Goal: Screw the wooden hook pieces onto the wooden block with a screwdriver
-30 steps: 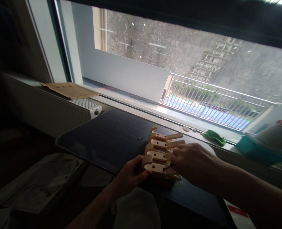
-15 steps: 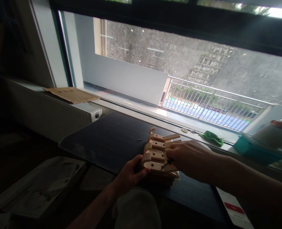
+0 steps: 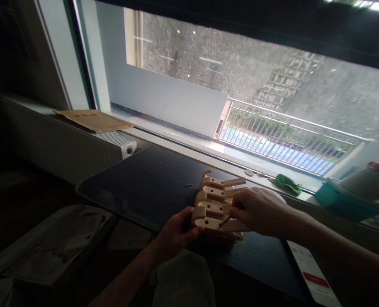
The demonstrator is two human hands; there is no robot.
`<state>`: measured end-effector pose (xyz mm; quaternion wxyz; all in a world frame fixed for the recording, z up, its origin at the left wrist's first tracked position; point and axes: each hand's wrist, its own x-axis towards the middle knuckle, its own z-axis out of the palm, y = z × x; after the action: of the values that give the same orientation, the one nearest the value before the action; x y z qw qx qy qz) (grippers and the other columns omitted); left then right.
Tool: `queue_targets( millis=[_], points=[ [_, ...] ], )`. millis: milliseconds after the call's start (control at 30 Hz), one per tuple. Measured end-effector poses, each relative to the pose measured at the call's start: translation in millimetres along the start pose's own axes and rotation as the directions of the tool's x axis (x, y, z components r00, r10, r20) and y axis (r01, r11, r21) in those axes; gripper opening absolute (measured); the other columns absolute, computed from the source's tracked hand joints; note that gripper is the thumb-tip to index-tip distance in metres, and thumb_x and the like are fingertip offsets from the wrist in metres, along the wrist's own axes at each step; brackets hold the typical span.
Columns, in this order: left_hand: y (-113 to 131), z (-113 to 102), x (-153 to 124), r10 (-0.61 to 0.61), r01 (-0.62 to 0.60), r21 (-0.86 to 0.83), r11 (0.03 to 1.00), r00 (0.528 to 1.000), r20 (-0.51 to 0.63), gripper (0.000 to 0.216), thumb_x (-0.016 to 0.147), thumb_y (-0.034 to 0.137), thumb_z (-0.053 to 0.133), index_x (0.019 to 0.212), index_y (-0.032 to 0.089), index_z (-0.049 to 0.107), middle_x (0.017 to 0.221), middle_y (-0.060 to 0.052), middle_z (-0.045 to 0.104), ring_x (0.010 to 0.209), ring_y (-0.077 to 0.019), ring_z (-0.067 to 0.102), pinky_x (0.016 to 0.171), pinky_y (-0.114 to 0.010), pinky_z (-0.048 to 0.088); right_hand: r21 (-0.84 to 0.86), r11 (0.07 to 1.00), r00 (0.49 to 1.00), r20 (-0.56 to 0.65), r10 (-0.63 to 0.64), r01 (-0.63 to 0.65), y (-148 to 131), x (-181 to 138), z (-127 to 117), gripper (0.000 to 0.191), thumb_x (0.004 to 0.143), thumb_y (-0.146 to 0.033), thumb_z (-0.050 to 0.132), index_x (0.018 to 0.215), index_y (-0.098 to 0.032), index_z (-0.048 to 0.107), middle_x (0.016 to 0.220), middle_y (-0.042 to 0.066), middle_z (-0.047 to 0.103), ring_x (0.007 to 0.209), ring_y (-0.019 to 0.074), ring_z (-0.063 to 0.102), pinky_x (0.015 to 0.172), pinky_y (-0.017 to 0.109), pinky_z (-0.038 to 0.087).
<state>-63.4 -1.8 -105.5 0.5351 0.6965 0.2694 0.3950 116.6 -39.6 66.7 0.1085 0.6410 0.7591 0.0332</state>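
Right hand [image 3: 256, 209] is closing its fist around a thin, dark, rod-like tool [image 3: 227, 221], knuckles up; its forearm is slanting in from the lower right. Tool tip is sitting at the right-hand hole of the nearest strip, shaft tilting up into the fist. Left hand [image 3: 178, 227] is gripping the left end of a pale, smooth wooden rack of curled hooks [image 3: 212, 224], thumb lying along the near side; its forearm is rising from bottom centre. Rack is resting near the close edge of a black, wood-grained, round-cornered table [image 3: 138, 183]. Strips are lining up side by side, left ends curling into hooks, right ends angling up as straight flat arms, dark round holes showing between. Small, dark, thin screw-like piece [image 3: 188, 185] is lying on the tabletop, left of the rack.
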Motion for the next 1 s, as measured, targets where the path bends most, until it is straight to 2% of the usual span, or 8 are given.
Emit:
queue_targets(
  millis=[100,267,467,567,700,833,933,1000],
  points=[
    [2.0,0.5,-0.9,0.014,-0.014,-0.010,1.000,1.000,0.001,0.022,0.084,0.031,0.058,0.100,0.016,0.054,0.092,-0.002,0.061,0.086,-0.0175,0.055,0.074,-0.025,0.044,-0.017,1.000,1.000,-0.010,0.000,0.000,-0.3,-4.9,-2.2,0.027,0.083,-0.034,0.047,0.069,-0.021,0.065,0.063,0.001,0.061,0.054,0.0117,0.050,0.048,0.025,0.024],
    [1.8,0.9,-0.6,0.017,-0.017,-0.027,1.000,1.000,-0.004,0.024,0.083,0.032,0.058,0.099,0.015,0.054,0.091,-0.002,0.061,0.085,-0.0174,0.055,0.072,-0.025,0.044,-0.106,0.967,0.972,0.045,-0.229,0.233,-2.5,-11.1,-15.1,0.013,0.080,-0.028,0.055,0.080,-0.020,0.066,0.076,0.003,0.065,0.068,0.0151,0.058,0.052,0.025,0.030],
    [-1.1,0.1,-0.7,-0.006,0.005,-0.024,1.000,1.000,-0.006,0.026,0.083,0.032,0.059,0.103,0.016,0.055,0.093,-0.002,0.062,0.085,-0.0175,0.055,0.072,-0.024,0.044,-0.269,0.812,0.845,0.012,-0.535,0.519,9.1,0.1,-1.3,0.015,0.080,-0.013,0.053,0.085,-0.018,0.066,0.083,0.006,0.065,0.073,0.0159,0.059,0.056,0.026,0.034],
    [-1.0,-0.5,-0.6,-0.005,0.005,-0.008,1.000,1.000,-0.003,0.026,0.083,0.031,0.059,0.104,0.017,0.055,0.094,-0.002,0.062,0.086,-0.0179,0.056,0.073,-0.025,0.044,-0.198,0.859,0.875,-0.019,-0.484,0.471,13.8,-1.9,6.2,0.016,0.082,-0.015,0.050,0.080,-0.018,0.066,0.077,0.003,0.066,0.066,0.0135,0.058,0.054,0.026,0.031],
    [-0.7,-0.2,-0.6,-0.016,0.016,0.016,1.000,1.000,-0.012,0.025,0.083,0.032,0.058,0.103,0.017,0.055,0.095,-0.002,0.062,0.087,-0.0180,0.056,0.074,-0.024,0.044,-0.073,0.960,0.961,0.069,-0.267,0.271,14.3,-7.0,3.8,0.022,0.083,-0.022,0.047,0.070,-0.020,0.065,0.067,0.001,0.065,0.059,0.0125,0.057,0.049,0.025,0.025],
    [1.2,0.9,-0.7,-0.016,0.017,0.036,0.999,0.999,-0.037,0.024,0.083,0.032,0.057,0.102,0.017,0.055,0.095,-0.002,0.063,0.087,-0.0181,0.056,0.074,-0.024,0.044,-0.020,0.993,0.984,0.137,-0.116,0.120,8.0,-6.6,-4.2,0.027,0.083,-0.031,0.046,0.069,-0.018,0.065,0.064,0.002,0.063,0.058,0.0127,0.055,0.048,0.024,0.024],
    [2.8,2.0,-0.1,-0.009,0.011,0.034,0.999,0.999,-0.048,0.025,0.083,0.032,0.057,0.102,0.017,0.055,0.095,-0.001,0.063,0.087,-0.0175,0.056,0.075,-0.024,0.044,-0.075,0.990,0.984,0.141,-0.110,0.121,-1.2,-8.2,-10.6,0.023,0.082,-0.029,0.048,0.072,-0.017,0.065,0.067,0.004,0.064,0.058,0.0134,0.056,0.047,0.024,0.025],
    [2.8,2.7,0.4,-0.007,0.007,0.018,1.000,0.999,-0.039,0.025,0.083,0.033,0.057,0.102,0.017,0.054,0.094,-0.002,0.063,0.086,-0.0172,0.056,0.074,-0.024,0.045,-0.115,0.971,0.975,0.108,-0.195,0.207,-7.1,-10.0,-13.3,0.016,0.080,-0.024,0.051,0.077,-0.016,0.065,0.070,0.004,0.065,0.060,0.0139,0.058,0.048,0.025,0.027]
  ],
)
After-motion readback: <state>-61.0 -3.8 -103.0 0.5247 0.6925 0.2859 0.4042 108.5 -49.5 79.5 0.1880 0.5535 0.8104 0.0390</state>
